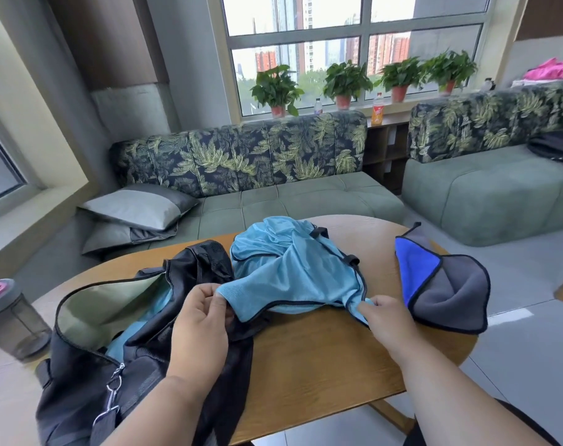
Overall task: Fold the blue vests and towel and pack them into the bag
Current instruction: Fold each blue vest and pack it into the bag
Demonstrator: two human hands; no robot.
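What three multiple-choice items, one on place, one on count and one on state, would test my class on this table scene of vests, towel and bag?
1. Where does the blue and grey towel with black edging lie?
A. Inside the bag
B. On the round wooden table, right of the vest
C. On the sofa

2. How many potted green plants stand on the windowsill?
A. Two
B. Four
C. Six

3. What state is the black zipped duffel bag in?
A. Unzipped, with blue cloth inside
B. Zipped shut
C. Folded flat

Answers:
1 B, it lies on the tabletop beside the light blue mesh vest.
2 B, four pots show.
3 A, its mouth gapes over light blue fabric.
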